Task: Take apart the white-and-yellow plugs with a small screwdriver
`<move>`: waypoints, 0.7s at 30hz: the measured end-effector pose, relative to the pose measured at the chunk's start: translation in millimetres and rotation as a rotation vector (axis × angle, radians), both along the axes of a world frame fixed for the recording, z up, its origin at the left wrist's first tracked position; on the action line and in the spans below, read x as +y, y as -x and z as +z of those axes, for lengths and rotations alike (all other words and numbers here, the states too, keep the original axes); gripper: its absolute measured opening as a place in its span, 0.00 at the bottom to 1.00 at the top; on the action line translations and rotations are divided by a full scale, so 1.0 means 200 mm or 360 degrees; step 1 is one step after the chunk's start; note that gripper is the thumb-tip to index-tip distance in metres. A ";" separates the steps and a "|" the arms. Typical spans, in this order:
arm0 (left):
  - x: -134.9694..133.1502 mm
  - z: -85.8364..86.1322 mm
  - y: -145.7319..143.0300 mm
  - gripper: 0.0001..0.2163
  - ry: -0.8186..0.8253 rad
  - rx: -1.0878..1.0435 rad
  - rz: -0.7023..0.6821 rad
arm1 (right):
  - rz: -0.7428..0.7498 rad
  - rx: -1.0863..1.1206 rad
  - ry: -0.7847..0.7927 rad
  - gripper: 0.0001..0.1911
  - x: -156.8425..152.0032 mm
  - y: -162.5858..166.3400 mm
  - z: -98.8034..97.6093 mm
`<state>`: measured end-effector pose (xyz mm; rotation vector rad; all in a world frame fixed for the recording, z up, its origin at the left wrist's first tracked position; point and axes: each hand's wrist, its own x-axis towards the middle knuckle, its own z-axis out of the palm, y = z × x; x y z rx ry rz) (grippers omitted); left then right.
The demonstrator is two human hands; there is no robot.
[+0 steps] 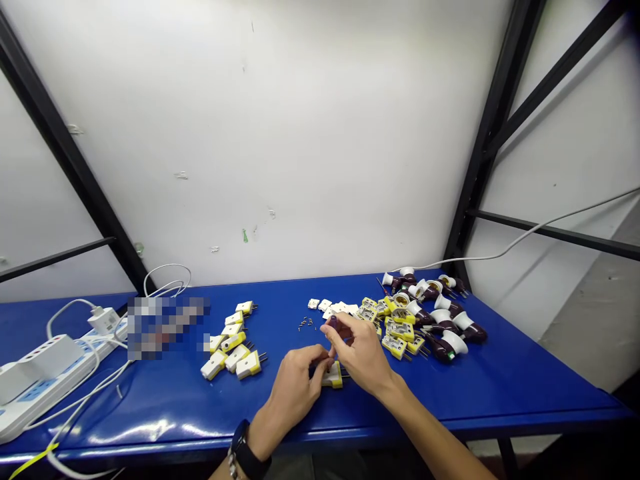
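Note:
My right hand (pixel 363 350) is closed around the dark purple handle of a screwdriver (pixel 333 321), held upright over a white and yellow plug (pixel 332 377). The screwdriver's lower end is mostly hidden by my fingers. My left hand (pixel 299 379) is closed at the same plug, with thumb and fingertips on its left side and top. The plug rests on the blue table with its pins pointing right. Several small screws (pixel 306 324) lie loose beyond my hands, close to some white plug covers (pixel 327 307).
Closed white and yellow plugs (pixel 233 340) stand grouped at left. Open yellow plug halves (pixel 399 330) are heaped at right, beside dark purple and white lamp sockets (pixel 445 320). A white power strip (pixel 65 370) with cables fills the left end of the blue table (pixel 180 400).

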<state>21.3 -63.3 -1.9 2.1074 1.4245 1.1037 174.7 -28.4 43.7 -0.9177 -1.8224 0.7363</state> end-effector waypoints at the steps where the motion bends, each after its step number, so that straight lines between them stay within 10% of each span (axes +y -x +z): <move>1: 0.00 0.00 0.00 0.12 -0.0007 0.0025 -0.0003 | 0.0007 0.0024 0.0013 0.11 0.00 0.00 0.00; 13: -0.02 -0.03 0.06 0.09 -0.0171 0.0304 0.0008 | 0.0023 -0.0150 -0.0345 0.10 -0.04 0.01 -0.01; 21: 0.00 -0.01 0.06 0.12 -0.0092 0.0289 -0.0140 | 0.0189 0.0077 -0.0036 0.09 -0.03 0.00 0.00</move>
